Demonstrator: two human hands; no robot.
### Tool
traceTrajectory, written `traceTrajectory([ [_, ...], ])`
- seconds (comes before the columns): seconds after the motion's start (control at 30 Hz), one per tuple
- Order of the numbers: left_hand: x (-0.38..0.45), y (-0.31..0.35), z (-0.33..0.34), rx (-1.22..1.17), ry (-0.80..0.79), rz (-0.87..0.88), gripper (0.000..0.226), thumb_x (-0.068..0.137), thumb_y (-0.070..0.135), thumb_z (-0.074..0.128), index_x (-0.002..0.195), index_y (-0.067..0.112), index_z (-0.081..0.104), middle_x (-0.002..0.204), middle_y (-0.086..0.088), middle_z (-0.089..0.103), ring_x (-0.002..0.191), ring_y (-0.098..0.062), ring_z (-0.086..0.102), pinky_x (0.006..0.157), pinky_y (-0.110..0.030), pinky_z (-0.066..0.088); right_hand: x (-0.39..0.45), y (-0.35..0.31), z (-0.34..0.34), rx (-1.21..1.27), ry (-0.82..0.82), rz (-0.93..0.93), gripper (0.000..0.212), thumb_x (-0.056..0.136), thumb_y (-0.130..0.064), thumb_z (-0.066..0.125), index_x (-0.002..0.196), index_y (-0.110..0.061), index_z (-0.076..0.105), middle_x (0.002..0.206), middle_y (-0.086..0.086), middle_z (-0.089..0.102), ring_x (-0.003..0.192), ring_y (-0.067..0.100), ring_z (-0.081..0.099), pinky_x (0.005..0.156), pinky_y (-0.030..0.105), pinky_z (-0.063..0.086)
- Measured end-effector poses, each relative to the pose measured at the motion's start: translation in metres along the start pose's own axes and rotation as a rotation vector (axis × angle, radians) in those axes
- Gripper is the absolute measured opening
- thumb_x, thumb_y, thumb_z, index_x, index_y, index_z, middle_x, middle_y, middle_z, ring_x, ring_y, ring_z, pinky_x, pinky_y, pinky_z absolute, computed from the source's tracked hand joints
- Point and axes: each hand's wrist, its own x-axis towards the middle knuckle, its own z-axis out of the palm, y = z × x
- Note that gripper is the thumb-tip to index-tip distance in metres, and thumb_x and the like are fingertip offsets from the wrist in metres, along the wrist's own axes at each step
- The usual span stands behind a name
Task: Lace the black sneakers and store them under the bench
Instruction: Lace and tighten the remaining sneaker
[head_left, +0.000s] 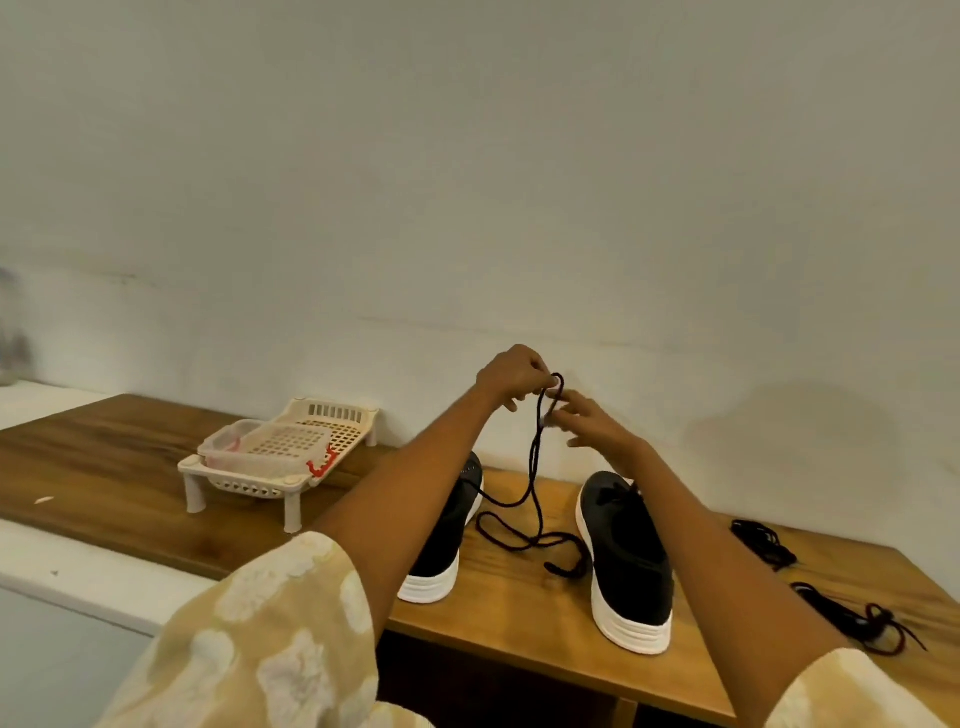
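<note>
Two black sneakers with white soles stand on the wooden bench (519, 629), heels toward me. The left sneaker (447, 540) is partly hidden by my left forearm; the right sneaker (628, 556) stands free beside it. A black lace (535, 493) runs from the left sneaker, loops on the bench between the shoes and rises to my hands. My left hand (511, 376) pinches the top of the lace above the shoes. My right hand (587, 421) is just below and right of it, thumb and forefinger on the lace, the other fingers spread.
Two more dark laces (763, 540) (862, 621) lie on the bench at the right. A cream plastic rack (291, 452) holding a clear container stands on the darker wooden surface at the left. A white wall rises right behind the bench.
</note>
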Motion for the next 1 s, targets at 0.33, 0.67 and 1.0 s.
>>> traceTrajectory([
  [0.33, 0.002, -0.045, 0.042, -0.474, 0.36, -0.107, 0.014, 0.093, 0.025, 0.056, 0.09, 0.012, 0.053, 0.069, -0.004, 0.062, 0.046, -0.016, 0.052, 0.051, -0.028, 0.048, 0.022, 0.031, -0.018, -0.503, 0.266, 0.237, 0.017, 0.091, -0.014, 0.051, 0.098, -0.004, 0.062, 0.076, 0.009, 0.062, 0.064, 0.022, 0.057, 0.061, 0.03, 0.05],
  [0.67, -0.006, -0.062, 0.039, -0.006, -0.353, 0.138, 0.012, 0.092, 0.013, 0.054, 0.088, 0.011, 0.066, 0.065, 0.0, 0.054, 0.047, -0.012, 0.042, 0.045, -0.022, 0.036, 0.022, 0.0, -0.07, 0.792, 0.731, 0.012, 0.017, 0.089, 0.003, 0.048, 0.095, 0.005, 0.065, 0.083, 0.012, 0.059, 0.067, 0.019, 0.058, 0.068, 0.026, 0.053],
  [1.0, 0.001, -0.007, 0.039, -0.808, -0.462, -0.167, 0.075, 0.096, 0.062, 0.007, 0.106, 0.013, 0.063, 0.1, -0.009, 0.068, 0.097, -0.026, 0.061, 0.089, -0.04, 0.043, -0.007, -0.039, -0.05, 0.492, 0.031, -0.178, 0.021, 0.093, -0.002, 0.043, 0.092, -0.007, 0.063, 0.089, 0.007, 0.062, 0.065, 0.013, 0.055, 0.061, 0.024, 0.048],
])
